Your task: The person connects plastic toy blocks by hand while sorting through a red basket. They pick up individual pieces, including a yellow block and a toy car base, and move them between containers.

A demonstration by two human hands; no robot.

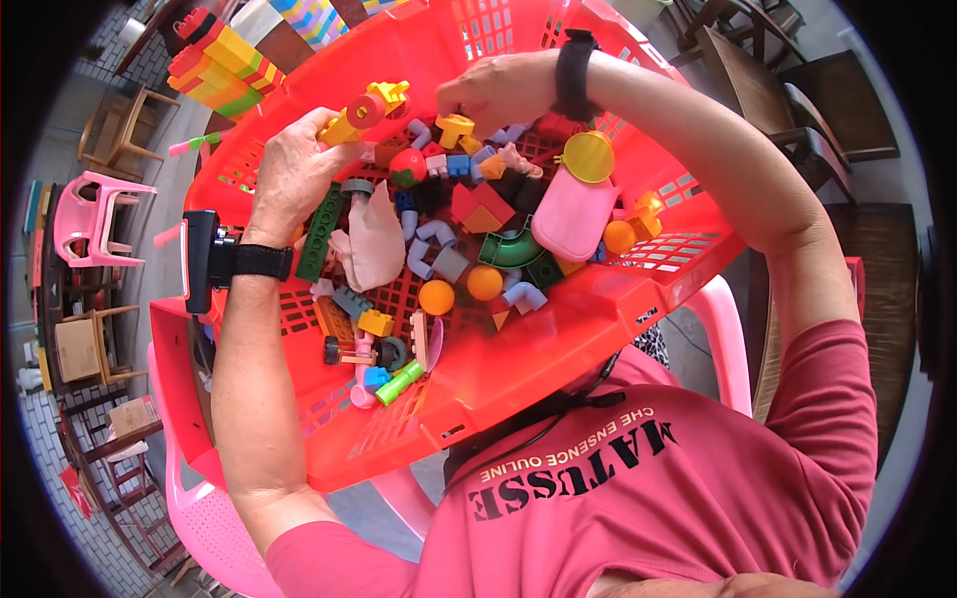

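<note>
A large red plastic basket with slotted walls lies before me, holding many mixed toy pieces. My left hand is closed around a yellow toy piece with an orange ring on it, raised over the basket's far left part. At the far side my right hand reaches in with its fingers curled; whatever they may hold is hidden. Just below those fingers sits a yellow block. Between the hands and me lie a crumpled pale cloth-like piece, a green studded strip and a pink rounded case.
Beyond the basket's far left corner stands a stack of yellow, red and green blocks. A pink plastic chair is off to the left. Wooden tables and dark chairs stand on the right. Orange balls lie in the basket.
</note>
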